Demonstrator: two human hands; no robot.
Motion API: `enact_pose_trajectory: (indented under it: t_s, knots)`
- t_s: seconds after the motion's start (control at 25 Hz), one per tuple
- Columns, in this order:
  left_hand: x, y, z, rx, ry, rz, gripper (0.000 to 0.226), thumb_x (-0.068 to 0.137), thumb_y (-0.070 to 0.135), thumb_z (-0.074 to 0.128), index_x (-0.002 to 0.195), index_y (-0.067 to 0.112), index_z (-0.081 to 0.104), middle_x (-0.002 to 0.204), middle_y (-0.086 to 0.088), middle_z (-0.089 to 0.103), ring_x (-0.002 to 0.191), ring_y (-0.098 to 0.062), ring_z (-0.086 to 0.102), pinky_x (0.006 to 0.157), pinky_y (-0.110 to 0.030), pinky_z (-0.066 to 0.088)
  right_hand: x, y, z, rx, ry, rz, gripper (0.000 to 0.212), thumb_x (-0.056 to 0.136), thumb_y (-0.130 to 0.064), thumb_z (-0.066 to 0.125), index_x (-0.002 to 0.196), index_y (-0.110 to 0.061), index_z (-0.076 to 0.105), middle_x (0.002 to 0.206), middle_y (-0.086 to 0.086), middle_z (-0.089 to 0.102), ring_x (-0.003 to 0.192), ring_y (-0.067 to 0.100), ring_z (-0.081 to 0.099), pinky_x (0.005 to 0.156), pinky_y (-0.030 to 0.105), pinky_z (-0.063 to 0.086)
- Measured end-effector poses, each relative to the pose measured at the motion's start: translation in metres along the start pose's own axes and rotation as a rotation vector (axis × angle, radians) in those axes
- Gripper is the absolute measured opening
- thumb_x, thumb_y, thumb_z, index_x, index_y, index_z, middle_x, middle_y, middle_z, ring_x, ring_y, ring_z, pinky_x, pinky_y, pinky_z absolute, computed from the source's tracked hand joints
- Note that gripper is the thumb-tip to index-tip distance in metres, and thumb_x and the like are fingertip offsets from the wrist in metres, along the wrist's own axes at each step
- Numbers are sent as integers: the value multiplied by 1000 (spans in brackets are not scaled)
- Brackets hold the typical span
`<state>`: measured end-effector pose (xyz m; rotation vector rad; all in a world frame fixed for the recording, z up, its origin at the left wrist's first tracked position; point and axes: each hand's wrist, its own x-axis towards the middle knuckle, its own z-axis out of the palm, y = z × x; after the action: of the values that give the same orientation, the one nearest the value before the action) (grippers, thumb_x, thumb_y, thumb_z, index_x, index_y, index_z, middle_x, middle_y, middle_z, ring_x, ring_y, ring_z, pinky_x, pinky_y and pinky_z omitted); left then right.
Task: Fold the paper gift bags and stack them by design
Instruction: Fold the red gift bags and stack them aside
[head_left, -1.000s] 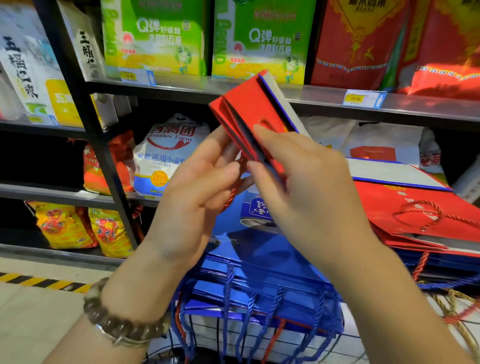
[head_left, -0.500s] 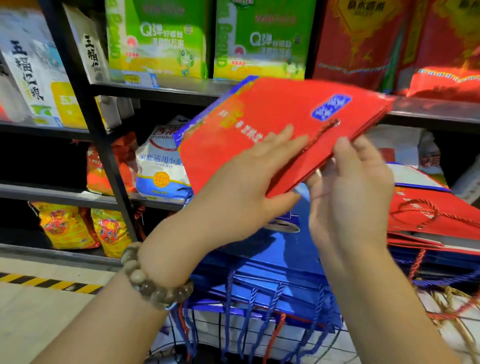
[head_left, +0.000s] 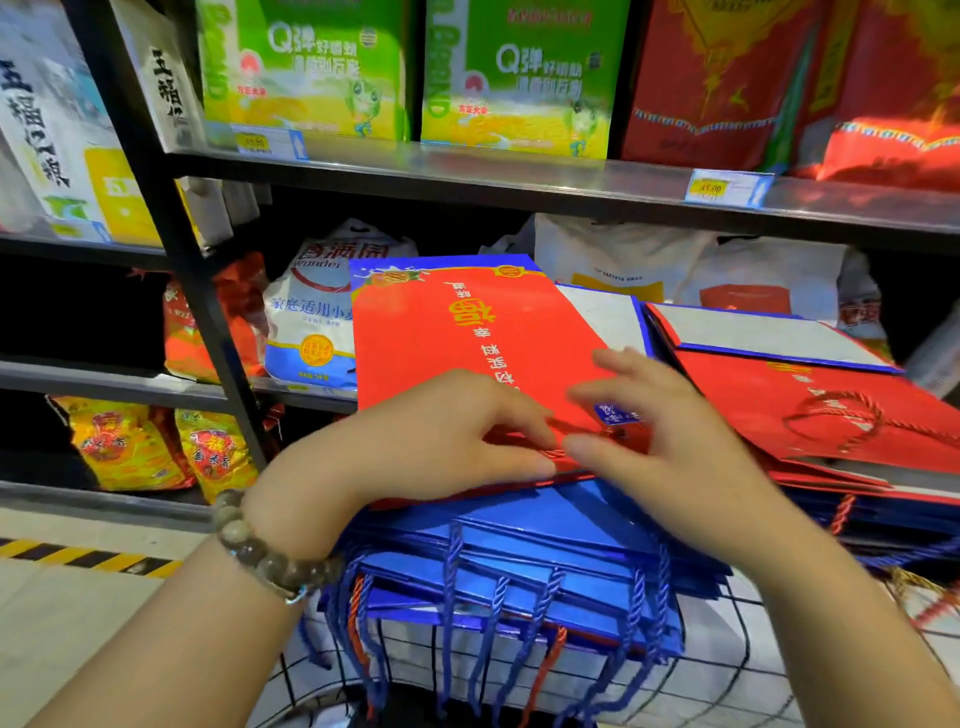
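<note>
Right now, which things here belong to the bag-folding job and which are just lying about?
Job: left hand, right hand, the red bag they touch, the blue bag pile under it, the red bag pile at right.
Lying about: green boxes, flour sack, yellow packets, price tag, all on the shelves.

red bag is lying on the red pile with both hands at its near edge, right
No: the head view shows the red bag on the blue pile, not the red pile. The left hand and right hand are at its near edge.

A shop: metal shelves (head_left: 519, 179) carry price tags (head_left: 727, 188), boxed goods (head_left: 514, 78) and flour sacks (head_left: 311, 322).
</note>
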<state>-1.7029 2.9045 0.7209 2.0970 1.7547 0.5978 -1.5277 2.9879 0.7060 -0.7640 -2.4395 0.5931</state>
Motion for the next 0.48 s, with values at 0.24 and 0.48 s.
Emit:
enact_pose_trajectory:
  t_s: [0.24, 0.48]
  knots:
    - [-29, -18, -24, 202, 51, -212, 4, 80, 38, 66, 77, 38, 63, 107, 18, 63, 102, 3, 53, 87, -16, 39, 5, 7, 14, -9, 39, 61, 19, 91, -17, 54, 74, -24, 50, 82, -6, 60, 84, 18, 56, 75, 24, 39]
    - [-33, -15, -33, 364, 271, -368, 33, 82, 50, 53, 69, 22, 63, 74, 4, 58, 69, -10, 53, 67, -34, 44, 21, 17, -2, 393, 361, 348, 18, 95, -14, 43, 80, -20, 48, 65, 0, 64, 71, 22, 64, 74, 35, 51]
